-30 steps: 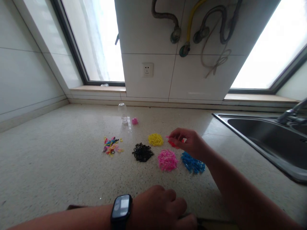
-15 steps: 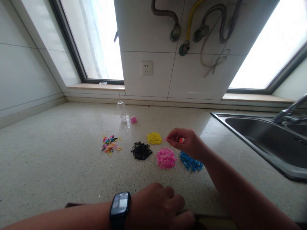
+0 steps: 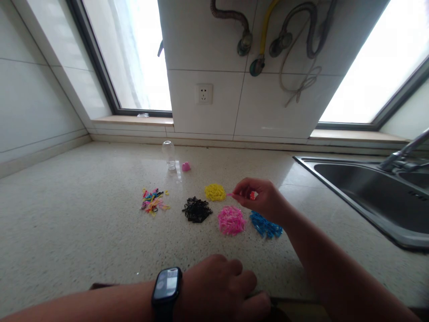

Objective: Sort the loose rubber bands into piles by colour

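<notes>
Your right hand [image 3: 263,197] is closed to a narrow pinch, thumb against fingertips, with a slim pink band [image 3: 229,194] poking out beside the yellow pile [image 3: 215,192]. Your left hand [image 3: 217,286], below the watch [image 3: 166,285], lies palm down with its fingers loosely curled near the front edge of the tabletop [image 3: 110,241]; you can't tell from this angle whether it has anything in it.

Most of the small bands sit in one-colour piles: you have yellow, the black pile [image 3: 197,210], the pink pile [image 3: 231,220] and the blue pile [image 3: 266,225], each apart from the others. Your right hand covers most of a red pile [image 3: 254,195], so you can't judge its size.

Off to the left, your mixed pile [image 3: 154,202] holds pink, yellow, blue, black and red together, loosely spread, and looks like a small share of the whole. By that look, you have the larger part grouped by colour and a modest part not grouped. Behind the piles, your clear bottle [image 3: 168,155] stands near a small pink piece [image 3: 186,166].
</notes>
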`<control>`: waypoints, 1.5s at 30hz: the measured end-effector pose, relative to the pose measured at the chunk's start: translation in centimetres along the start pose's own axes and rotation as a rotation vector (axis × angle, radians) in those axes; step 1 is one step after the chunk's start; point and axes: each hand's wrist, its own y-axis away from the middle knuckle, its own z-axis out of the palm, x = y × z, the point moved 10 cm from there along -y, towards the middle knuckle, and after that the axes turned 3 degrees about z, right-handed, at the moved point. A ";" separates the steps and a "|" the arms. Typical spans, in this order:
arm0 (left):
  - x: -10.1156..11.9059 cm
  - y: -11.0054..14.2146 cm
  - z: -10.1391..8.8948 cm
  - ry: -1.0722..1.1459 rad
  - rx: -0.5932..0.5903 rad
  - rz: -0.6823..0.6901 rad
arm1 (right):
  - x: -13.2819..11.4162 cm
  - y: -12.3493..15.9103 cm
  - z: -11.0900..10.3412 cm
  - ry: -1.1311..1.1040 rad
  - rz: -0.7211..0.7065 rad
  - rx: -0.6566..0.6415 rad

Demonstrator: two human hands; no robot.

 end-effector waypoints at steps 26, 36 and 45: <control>-0.1 0.2 0.2 0.000 0.047 -0.006 | -0.9 0.1 2.5 0.450 -0.213 -0.190; -0.1 0.2 0.1 0.006 0.040 -0.012 | -0.6 -0.3 2.3 0.281 -0.133 -0.116; -0.1 0.0 0.1 0.005 0.000 -0.021 | 2.0 -0.6 2.0 -0.340 0.172 -0.092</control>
